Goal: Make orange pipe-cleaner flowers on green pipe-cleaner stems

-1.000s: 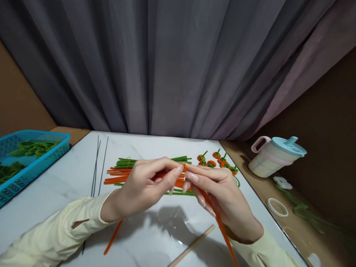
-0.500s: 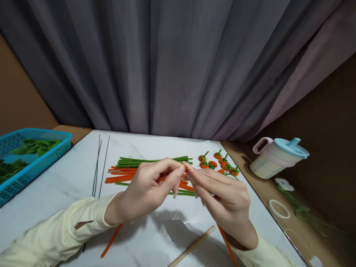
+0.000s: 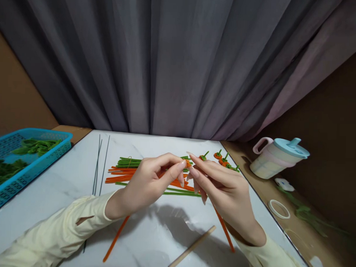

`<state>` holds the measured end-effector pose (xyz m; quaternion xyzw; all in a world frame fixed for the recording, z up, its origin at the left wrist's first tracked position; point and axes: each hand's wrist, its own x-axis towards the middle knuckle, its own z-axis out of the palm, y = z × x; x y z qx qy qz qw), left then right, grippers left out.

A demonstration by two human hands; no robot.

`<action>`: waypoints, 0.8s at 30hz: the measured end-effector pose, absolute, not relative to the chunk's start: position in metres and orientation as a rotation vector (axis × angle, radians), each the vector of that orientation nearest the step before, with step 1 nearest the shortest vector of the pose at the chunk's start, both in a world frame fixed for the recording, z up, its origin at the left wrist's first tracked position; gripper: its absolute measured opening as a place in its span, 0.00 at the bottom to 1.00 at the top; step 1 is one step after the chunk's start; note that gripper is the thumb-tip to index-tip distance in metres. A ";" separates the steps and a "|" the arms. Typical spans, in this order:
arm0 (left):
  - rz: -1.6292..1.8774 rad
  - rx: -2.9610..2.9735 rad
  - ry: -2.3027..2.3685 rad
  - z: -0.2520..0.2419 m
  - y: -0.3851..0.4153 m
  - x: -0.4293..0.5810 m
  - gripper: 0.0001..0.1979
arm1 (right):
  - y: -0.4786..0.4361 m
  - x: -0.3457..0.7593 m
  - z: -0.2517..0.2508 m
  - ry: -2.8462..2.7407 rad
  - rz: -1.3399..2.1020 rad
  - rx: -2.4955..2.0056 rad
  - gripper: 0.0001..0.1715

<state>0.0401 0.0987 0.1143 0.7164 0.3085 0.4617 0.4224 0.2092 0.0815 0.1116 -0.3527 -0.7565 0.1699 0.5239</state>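
Observation:
My left hand (image 3: 153, 183) is closed, thumb and forefinger pinching a small orange coil of pipe cleaner (image 3: 189, 163). My right hand (image 3: 223, 185) is right beside it, thumb and forefinger parted around the coil's right side; whether they touch it I cannot tell. One orange fuzzy length (image 3: 116, 240) slants down from under my left hand, another (image 3: 225, 230) from under my right; their upper ends are hidden. Behind my hands lie bundles of green pipe cleaners (image 3: 128, 162) and orange pipe cleaners (image 3: 121, 176). Small orange persimmon-like pieces with green tops (image 3: 223, 161) sit at the back right, partly covered.
A wooden stick (image 3: 191, 249) lies in front of my hands. Several thin dark wires (image 3: 96, 165) lie at left, near a blue basket (image 3: 60, 147) of green leaves. At right stand a lidded jug (image 3: 278, 158) and a white ring (image 3: 279, 209). A grey curtain (image 3: 174, 71) hangs behind.
My right thumb and forefinger have parted from their pinch at the coil, baring more of it. My right hand now covers some persimmon-like pieces. Both hanging orange lengths have shifted slightly.

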 end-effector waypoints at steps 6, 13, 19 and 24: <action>1.142 1.834 0.749 0.113 0.098 0.040 0.09 | 0.083 0.209 0.117 -1.846 0.530 -0.824 0.16; 1.149 1.954 0.741 0.116 0.095 0.040 0.09 | 0.082 0.212 0.117 -1.885 0.483 -0.788 0.16; 1.198 2.090 0.751 0.119 0.093 0.038 0.08 | 0.082 0.215 0.115 -1.972 0.387 -0.677 0.21; 1.178 2.212 0.785 0.120 0.091 0.038 0.08 | 0.081 0.219 0.111 -2.081 0.187 -0.641 0.24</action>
